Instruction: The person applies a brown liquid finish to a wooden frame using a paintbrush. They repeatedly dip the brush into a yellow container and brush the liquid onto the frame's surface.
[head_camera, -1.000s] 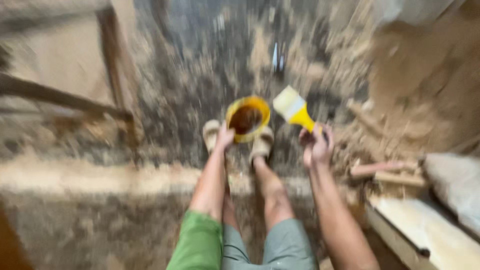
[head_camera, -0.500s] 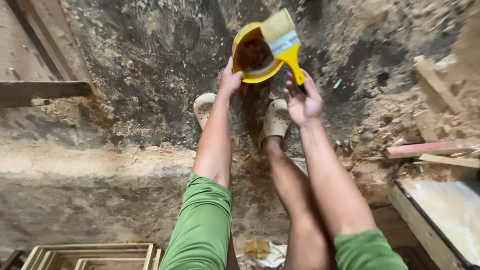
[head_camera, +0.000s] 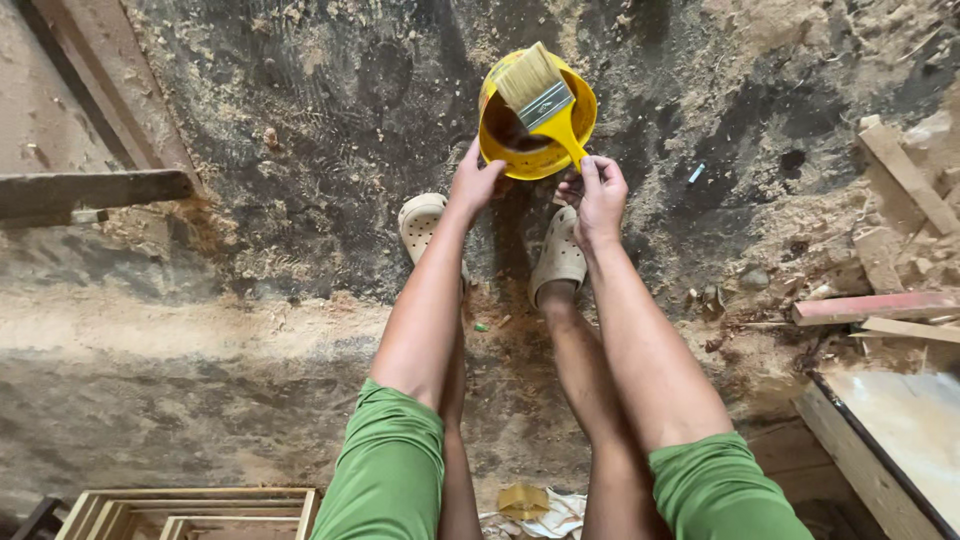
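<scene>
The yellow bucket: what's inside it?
The yellow bucket holds dark brown liquid. The paintbrush, held by the right hand, covers part of it; depth is hidden.

You're wearing short green sleeves (head_camera: 392, 470) that end above the elbows, leaving your forearms and both hands bare. On your feet are pale, perforated clog-style shoes (head_camera: 558, 255), possibly beige under the dust. Your lower legs are bare too.

We have one view only, from our head, facing steeply down past our fingers (head_camera: 592, 172) to the dusty floor (head_camera: 300, 150) beyond them, probably from standing height.
</scene>
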